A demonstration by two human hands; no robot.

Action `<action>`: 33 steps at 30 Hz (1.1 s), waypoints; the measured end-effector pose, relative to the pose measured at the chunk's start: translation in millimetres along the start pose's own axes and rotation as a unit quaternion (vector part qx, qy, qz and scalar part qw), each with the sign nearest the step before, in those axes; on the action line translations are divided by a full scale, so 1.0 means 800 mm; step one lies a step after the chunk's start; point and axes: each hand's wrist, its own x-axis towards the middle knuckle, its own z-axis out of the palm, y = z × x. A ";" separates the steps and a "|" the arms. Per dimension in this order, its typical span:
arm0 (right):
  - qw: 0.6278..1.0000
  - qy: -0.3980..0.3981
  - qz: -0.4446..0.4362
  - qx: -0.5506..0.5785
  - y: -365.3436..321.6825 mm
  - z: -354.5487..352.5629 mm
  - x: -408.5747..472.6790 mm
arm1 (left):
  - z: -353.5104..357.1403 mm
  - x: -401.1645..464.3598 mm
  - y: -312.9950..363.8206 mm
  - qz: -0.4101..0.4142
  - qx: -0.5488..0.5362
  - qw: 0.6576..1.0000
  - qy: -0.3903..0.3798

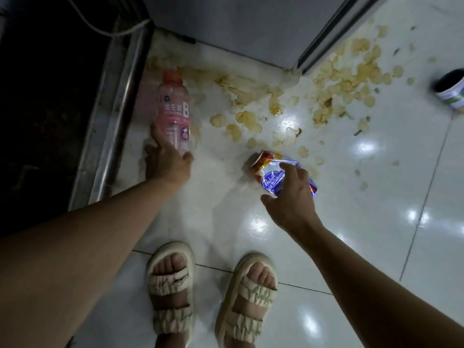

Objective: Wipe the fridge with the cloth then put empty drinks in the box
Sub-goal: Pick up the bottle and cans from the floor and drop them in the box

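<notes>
Collecting stage, box not in view: left hand [167, 160] curled round base of pink vitamin bottle [173, 110] lying by floor's metal left edge; right hand [291, 197] closing over crushed Pabst can [271, 172] mid-floor. Wiping progress impossible to judge.

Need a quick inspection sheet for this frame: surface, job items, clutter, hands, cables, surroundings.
Surface: glossy white tiled floor, stained with yellowish dried spill patches.
Job's things: pink drink bottle lying on floor; crushed can lying on floor; fridge base at top; cloth and box nothing seen.
Clutter: dark container at right edge.
Hands: left hand grips bottle's lower end; right hand curls round can.
Cables: white cord top left.
Surroundings: metal threshold rail; sandalled feet.
</notes>
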 end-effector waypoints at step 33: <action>0.984 0.117 0.132 0.003 0.093 -0.098 -0.080 | -0.034 -0.217 0.138 0.157 0.073 0.980 -0.102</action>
